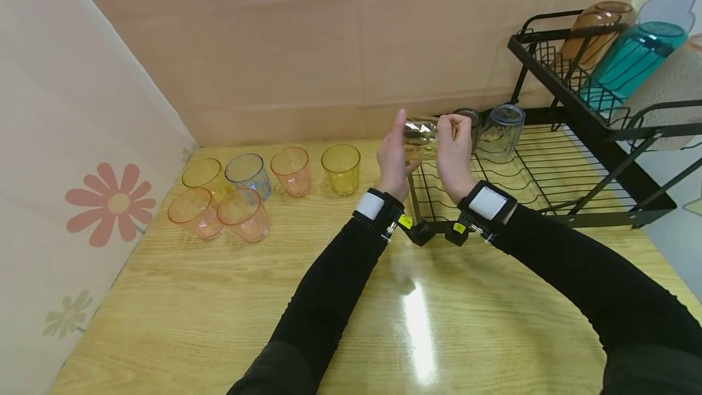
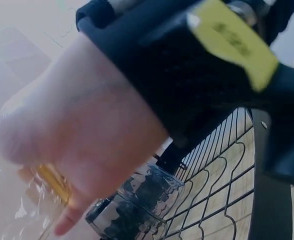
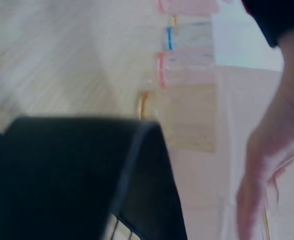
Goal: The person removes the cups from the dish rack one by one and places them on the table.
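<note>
The left hand is gripping an amber glass, the right hand is pinching its right end; a yellow tumbler is standing left of the black rack

Wood-grain tabletop shows a bright reflected streak. Creased pinkish-brown backdrop stands behind it. Pale left panel carries a coral flower print above a smaller grey-green flower.

The rack is black, the table yellow with wood grain, the white curtain pink-flowered, one tumbler teal, one glass amber, the sleeves black
</note>
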The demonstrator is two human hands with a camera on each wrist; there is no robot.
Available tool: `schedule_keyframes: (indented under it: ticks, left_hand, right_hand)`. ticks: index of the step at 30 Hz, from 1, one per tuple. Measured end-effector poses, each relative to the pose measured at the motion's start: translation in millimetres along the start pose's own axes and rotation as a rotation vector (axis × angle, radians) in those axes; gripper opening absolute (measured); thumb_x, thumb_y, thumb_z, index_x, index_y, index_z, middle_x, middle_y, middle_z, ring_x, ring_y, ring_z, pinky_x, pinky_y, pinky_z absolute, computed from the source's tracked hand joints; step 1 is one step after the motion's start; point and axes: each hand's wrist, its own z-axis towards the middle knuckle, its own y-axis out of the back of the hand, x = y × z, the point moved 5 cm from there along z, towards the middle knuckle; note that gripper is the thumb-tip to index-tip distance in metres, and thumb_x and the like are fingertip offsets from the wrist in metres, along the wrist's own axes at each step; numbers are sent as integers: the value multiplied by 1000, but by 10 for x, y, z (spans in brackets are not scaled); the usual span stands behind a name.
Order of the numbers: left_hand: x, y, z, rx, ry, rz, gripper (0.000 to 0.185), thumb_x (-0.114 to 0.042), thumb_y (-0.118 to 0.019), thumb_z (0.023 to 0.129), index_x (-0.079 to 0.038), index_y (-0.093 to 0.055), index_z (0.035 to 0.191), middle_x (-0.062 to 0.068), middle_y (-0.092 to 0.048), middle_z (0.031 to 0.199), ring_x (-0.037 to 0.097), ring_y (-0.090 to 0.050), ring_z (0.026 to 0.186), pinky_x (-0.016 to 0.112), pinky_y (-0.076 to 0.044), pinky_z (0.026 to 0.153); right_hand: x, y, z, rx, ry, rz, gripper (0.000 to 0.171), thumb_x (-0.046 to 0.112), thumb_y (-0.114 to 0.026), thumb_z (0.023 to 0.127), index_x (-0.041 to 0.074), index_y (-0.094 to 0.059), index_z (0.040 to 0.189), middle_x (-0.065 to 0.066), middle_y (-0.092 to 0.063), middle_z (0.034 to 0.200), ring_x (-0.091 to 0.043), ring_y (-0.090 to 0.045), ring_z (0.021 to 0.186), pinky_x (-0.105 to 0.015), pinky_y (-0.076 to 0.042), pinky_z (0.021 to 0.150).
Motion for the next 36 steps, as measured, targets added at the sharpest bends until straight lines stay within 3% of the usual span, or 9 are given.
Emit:
schedule_keyframes:
  ticks: [3,6,10,13,16,19,23,31,36]
  left_hand:
    - [-19,28,-4,-85,-23,-52,59,-58,-71,79,-6,-68,104,5,-62,110,19,-57,88,34,-48,69]
    - [-55,52,-26,-135,-52,-45,47,-56,-73,78,-10,-66,86,5,-64,106,16,-54,85,31,-44,64]
    - [-126,142,-29,-94,-81,10,47,-55,-71,81,-16,-49,67,-2,-51,76,10,-45,67,29,-40,61]
    - [-186,255,-18,-5,-117,58,41,-52,-69,85,-15,-55,74,-9,-44,72,6,-40,64,29,-39,63]
    - [-246,390,-20,75,-162,152,39,-49,-66,89,-11,-68,99,-11,-58,92,6,-49,80,31,-41,68]
    - [-296,529,-37,135,-201,266,48,-45,-64,92,-8,-65,122,-4,-60,121,13,-52,109,34,-45,82]
    - [-328,715,-76,191,-201,384,57,-42,-63,93,-4,-54,134,7,-54,132,21,-49,121,38,-40,99]
    - [-396,1095,-158,302,-190,566,59,-36,-64,93,-3,-48,139,12,-50,132,25,-55,111,48,-42,96]
    - [-488,1385,-199,329,-207,702,58,-33,-66,92,-5,-47,139,17,-49,131,27,-54,107,42,-46,86]
  right_hand:
    - [128,-51,-93,21,14,8,14,24,-32,106,11,-37,108,0,-31,94,-12,-31,81,-27,-22,75]
    - [214,-79,-141,45,40,20,14,21,-32,105,9,-38,108,-1,-32,93,-12,-30,77,-27,-22,74]
    - [95,-91,-72,116,95,-20,20,22,-35,105,4,-40,113,-2,-36,96,-14,-33,76,-28,-24,72]
    - [-38,-84,-20,210,133,-108,29,23,-38,105,-2,-41,120,-4,-43,104,-16,-40,86,-30,-30,75]
    - [-66,-80,-45,327,159,-222,34,26,-41,105,-2,-43,124,-11,-48,114,-23,-46,101,-37,-36,82]
    - [-49,-82,-91,449,174,-344,38,30,-45,104,0,-46,126,-15,-48,123,-29,-47,112,-47,-40,86]
    - [-18,-71,-131,602,212,-499,42,32,-48,103,-2,-48,128,-17,-46,126,-33,-48,115,-51,-43,85]
    - [-21,46,-110,792,382,-808,48,37,-57,98,3,-51,132,-16,-45,134,-36,-41,125,-55,-37,98]
    - [-49,149,-26,858,455,-973,56,45,-59,95,9,-50,138,-14,-41,143,-35,-35,132,-56,-36,100]
